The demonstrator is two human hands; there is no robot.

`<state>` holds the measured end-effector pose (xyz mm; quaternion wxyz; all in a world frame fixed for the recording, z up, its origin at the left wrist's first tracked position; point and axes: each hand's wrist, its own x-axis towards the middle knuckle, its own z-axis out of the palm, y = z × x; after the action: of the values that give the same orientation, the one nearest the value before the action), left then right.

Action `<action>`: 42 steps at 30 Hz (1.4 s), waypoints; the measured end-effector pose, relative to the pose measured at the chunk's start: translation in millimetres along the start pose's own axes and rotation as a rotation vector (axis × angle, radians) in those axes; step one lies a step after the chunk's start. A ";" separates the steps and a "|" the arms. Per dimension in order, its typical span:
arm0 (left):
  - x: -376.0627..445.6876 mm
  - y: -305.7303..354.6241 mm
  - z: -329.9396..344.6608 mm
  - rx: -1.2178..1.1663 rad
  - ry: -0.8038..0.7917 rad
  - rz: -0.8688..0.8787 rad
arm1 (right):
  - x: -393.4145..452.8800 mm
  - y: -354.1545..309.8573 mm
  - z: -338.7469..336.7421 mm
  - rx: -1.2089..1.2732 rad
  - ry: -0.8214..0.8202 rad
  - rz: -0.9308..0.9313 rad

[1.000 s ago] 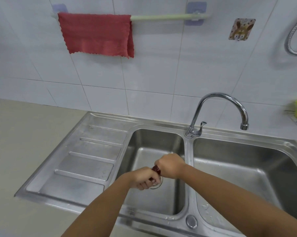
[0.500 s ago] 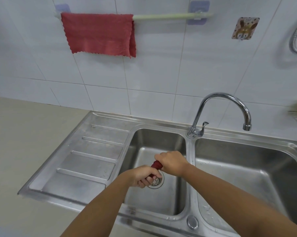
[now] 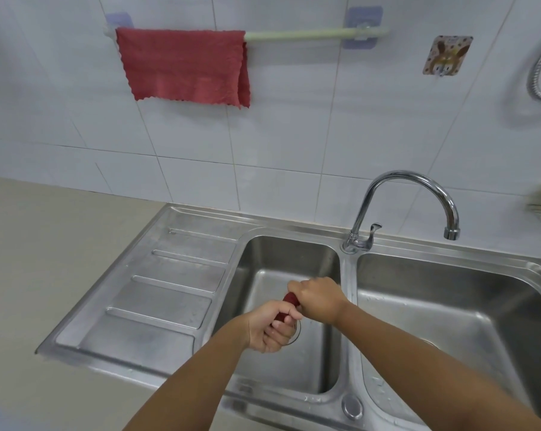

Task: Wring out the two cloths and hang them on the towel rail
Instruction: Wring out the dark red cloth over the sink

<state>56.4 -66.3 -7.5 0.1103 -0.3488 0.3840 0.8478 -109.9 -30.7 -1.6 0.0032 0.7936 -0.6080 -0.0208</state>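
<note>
Left hand and right hand both clenched around a twisted red cloth at lower centre above the steel sink's left basin, second scallop-edged red cloth draped over the pale green towel rail at upper left

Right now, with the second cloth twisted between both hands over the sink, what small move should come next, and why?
Probably lift the twisted red cloth toward the towel rail. Left hand and right hand grip it tightly over the left basin, no drip shows, and the rail's right part beside the hung cloth is bare.
</note>
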 end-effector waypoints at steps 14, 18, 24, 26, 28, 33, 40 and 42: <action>-5.7 -10.7 -8.5 0.343 0.334 -0.067 | -7.8 -11.6 6.6 -0.018 -0.163 0.088; -9.5 -12.0 -7.6 0.419 0.407 -0.025 | -5.0 -12.4 9.4 -0.018 -0.167 0.106; -13.2 -26.4 -15.9 0.590 0.661 0.164 | 6.9 -16.6 16.5 0.306 -0.292 0.155; -13.0 -31.2 -25.1 0.619 0.750 0.218 | 8.5 -17.5 18.3 0.498 -0.328 0.169; -15.8 -34.7 -33.3 0.686 0.823 0.252 | 7.4 -17.7 20.2 0.699 -0.325 0.213; -21.0 -41.8 -37.2 0.729 0.842 0.232 | 3.9 -19.3 16.6 1.058 -0.129 0.405; -18.5 -36.9 -25.8 0.855 1.206 0.381 | 5.3 -24.9 -2.1 1.397 0.000 0.519; -21.0 -32.0 -22.9 0.921 1.270 0.387 | 5.9 -24.8 -4.5 1.458 -0.001 0.544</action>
<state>97.9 -59.5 -22.3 -0.1448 -0.6109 0.7376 0.2485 -84.3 -30.0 2.0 -0.5147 0.4183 -0.6415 0.3856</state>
